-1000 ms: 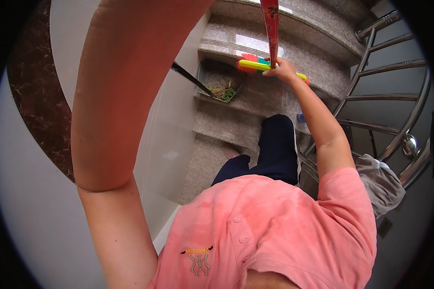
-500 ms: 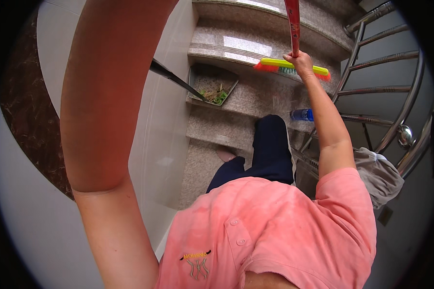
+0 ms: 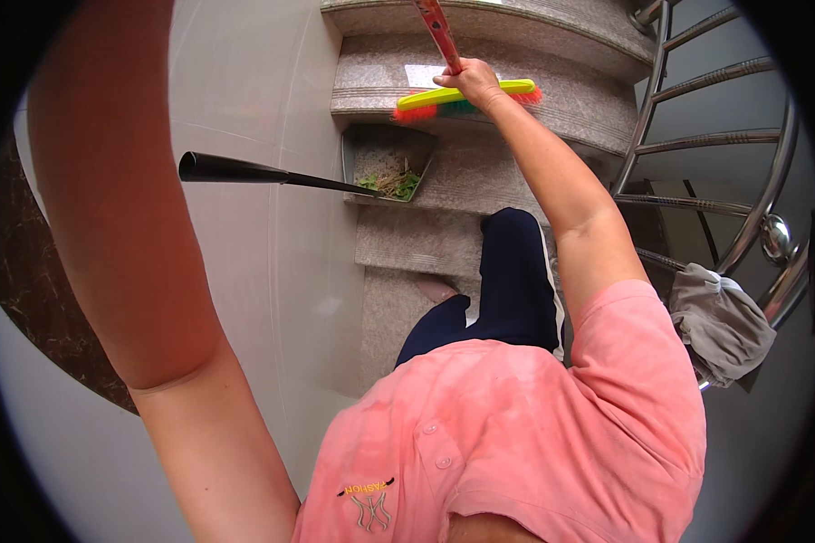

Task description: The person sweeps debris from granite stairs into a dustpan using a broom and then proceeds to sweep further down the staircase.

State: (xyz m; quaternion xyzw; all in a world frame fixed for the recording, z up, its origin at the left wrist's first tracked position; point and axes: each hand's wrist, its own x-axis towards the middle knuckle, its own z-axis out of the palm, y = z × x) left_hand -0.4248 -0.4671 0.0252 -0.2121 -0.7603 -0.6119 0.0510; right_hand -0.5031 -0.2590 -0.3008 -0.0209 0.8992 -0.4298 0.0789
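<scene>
My right hand is wrapped round the red handle of a broom, low down, just above its head. The broom head is yellow-green with red and green bristles, and it lies across the stairs at the edge of an upper step. Just below and left of it, a dustpan rests on a step against the wall, with dust and green plant scraps inside. Its black handle sticks out to the left, with no hand on it. My left arm reaches up past the top edge; its hand is out of the picture.
Speckled stone steps climb away from me. A pale tiled wall bounds them on the left, a metal railing on the right. A grey cloth hangs by the railing. My foot is on a lower step.
My right hand has swung left with the broom, bringing its head closer to the dustpan. My left arm has shifted left, uncovering the dustpan's handle. The blue bottle on the right is now out of sight.
</scene>
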